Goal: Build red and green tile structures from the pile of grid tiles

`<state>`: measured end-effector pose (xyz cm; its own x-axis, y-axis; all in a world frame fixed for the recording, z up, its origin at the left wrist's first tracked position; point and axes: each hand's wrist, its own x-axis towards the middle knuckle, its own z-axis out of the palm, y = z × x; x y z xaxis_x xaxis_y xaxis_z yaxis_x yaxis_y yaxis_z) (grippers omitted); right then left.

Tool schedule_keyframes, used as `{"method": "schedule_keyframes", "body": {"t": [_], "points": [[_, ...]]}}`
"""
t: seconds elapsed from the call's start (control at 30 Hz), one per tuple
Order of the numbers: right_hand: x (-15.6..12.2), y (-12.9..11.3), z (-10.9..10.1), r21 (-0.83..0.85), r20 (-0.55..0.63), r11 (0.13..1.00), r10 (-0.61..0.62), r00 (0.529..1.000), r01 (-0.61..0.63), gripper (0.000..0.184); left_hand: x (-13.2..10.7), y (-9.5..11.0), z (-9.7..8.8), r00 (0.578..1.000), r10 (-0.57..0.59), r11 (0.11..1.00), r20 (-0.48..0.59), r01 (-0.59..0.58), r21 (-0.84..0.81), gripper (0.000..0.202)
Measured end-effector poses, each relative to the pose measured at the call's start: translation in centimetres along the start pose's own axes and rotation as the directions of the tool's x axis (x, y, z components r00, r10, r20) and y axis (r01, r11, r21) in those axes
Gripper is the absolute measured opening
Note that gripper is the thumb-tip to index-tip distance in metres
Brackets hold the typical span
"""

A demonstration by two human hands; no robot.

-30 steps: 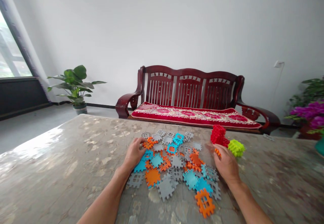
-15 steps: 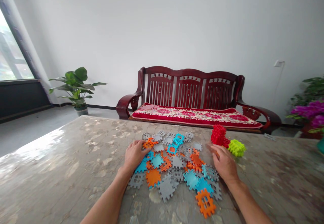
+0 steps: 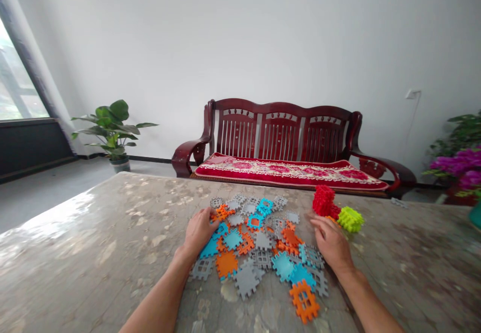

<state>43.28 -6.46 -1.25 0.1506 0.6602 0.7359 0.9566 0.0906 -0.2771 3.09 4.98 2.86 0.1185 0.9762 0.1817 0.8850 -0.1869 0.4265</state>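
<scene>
Flat interlocking plastic tiles with notched edges lie in a loose pile; among them are a grey tile, a solid orange tile, an orange window tile and a light blue tile. At the pile's left side rests my left hand, fingertips beside some orange tiles and thumb by blue ones; it appears to grip nothing. My right hand lies on the table right of the pile, fingers loosely bent and apart, holding nothing. Just beyond it stand red stacked pieces and a yellow-green block.
The table has a patterned, shiny cover. Behind it is a dark red wooden bench with a red floral cushion. A potted plant stands left, purple flowers right. A small grey piece lies at the far right.
</scene>
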Motion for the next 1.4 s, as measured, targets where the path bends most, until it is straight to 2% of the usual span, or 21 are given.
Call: {"method": "schedule_keyframes", "body": {"t": [0.23, 0.4, 0.5, 0.6, 0.67, 0.77, 0.83, 0.93, 1.07, 1.23, 1.4], "points": [[0.0, 0.0, -0.1, 0.012, -0.014, 1.000, -0.008, 1.000, 0.008, 0.028, 0.2, -0.6, -0.3, 0.994, -0.058, 0.993, -0.090, 0.048, -0.105, 0.023], [0.4, -1.1, -0.5, 0.054, 0.000, 0.999, 0.002, 1.000, -0.001, 0.028, 0.2, 1.1, -0.7, 0.985, -0.109, 0.920, -0.135, 0.049, -0.389, 0.018], [0.6, -3.4, -0.8, 0.139, 0.058, 0.990, 0.010, 0.998, -0.018, 0.028, -0.1, 3.2, -0.5, 0.989, -0.110, 0.837, -0.097, 0.040, -0.546, 0.021], [0.7, -7.1, -1.1, 0.253, 0.144, 0.966, 0.011, 0.989, -0.047, 0.027, -0.9, 5.4, 0.2, 0.997, -0.058, 0.719, -0.051, 0.006, -0.695, 0.024], [0.7, -9.9, -1.2, 0.327, 0.220, 0.943, -0.015, 0.975, -0.059, 0.034, -1.8, 6.9, 0.7, 1.000, -0.016, 0.616, -0.022, -0.007, -0.788, 0.025], [0.6, -13.3, -1.0, 0.398, 0.227, 0.915, -0.028, 0.973, -0.067, 0.054, -3.4, 9.0, 1.4, 0.997, 0.019, 0.470, 0.070, 0.053, -0.881, 0.027], [0.6, -14.6, -0.6, 0.444, 0.209, 0.894, -0.036, 0.977, -0.062, 0.063, -4.4, 10.1, 1.8, 0.991, 0.036, 0.404, 0.127, 0.102, -0.909, 0.027], [0.3, -15.3, 0.0, 0.486, 0.192, 0.873, -0.067, 0.979, -0.036, 0.064, -5.4, 11.1, 2.1, 0.987, 0.059, 0.320, 0.152, 0.125, -0.939, 0.025], [0.0, -15.2, 0.6, 0.481, 0.173, 0.876, -0.054, 0.983, -0.036, 0.055, -5.8, 11.4, 2.3, 0.978, 0.067, 0.235, 0.196, 0.176, -0.956, 0.027], [0.2, -15.8, 0.3, 0.497, 0.125, 0.865, 0.006, 0.992, -0.068, 0.037, -5.9, 11.5, 2.3, 0.959, 0.074, 0.109, 0.275, 0.266, -0.958, 0.037], [0.5, -16.4, 0.0, 0.539, 0.101, 0.837, 0.047, 0.994, -0.095, 0.025, -6.3, 11.8, 2.1, 0.939, 0.120, 0.048, 0.324, 0.320, -0.946, 0.038]]}}
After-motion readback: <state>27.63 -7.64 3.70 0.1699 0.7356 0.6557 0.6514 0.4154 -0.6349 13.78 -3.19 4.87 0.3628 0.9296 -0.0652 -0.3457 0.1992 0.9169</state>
